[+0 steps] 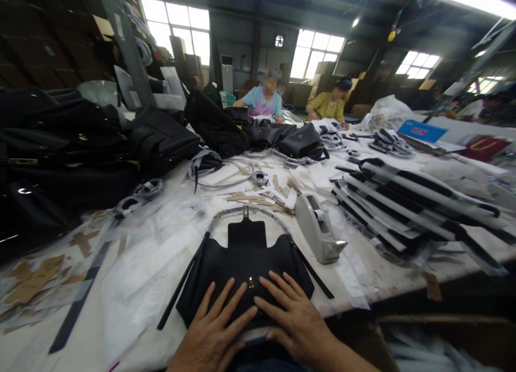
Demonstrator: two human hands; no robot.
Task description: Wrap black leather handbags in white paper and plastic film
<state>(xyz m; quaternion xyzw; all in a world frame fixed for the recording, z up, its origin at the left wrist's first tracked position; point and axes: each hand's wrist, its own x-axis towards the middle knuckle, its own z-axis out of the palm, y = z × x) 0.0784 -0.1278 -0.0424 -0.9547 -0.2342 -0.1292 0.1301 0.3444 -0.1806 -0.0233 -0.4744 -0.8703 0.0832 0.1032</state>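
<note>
A black handbag (258, 262) lies on the white-covered table right in front of me. Its flap (246, 234) is folded back away from me, and a gold clasp part shows at the flap's end. The wrapped handle (226, 213) arches behind it. Fingers spread, my left hand (220, 329) rests flat on the bag's lower left front. My right hand (288, 313) lies flat on the lower right front, its fingers also apart. Between the two hands sits a small gold lock (250, 282). Black straps trail off both sides of the bag.
A grey tape dispenser (318, 229) stands right of the bag. Wrapped black straps (411, 205) are stacked farther right. Black bags (60, 146) pile up at left, near brown paper scraps (36, 280) and clear plastic (149, 275). Two people work across the table. An open box (447, 323) is below right.
</note>
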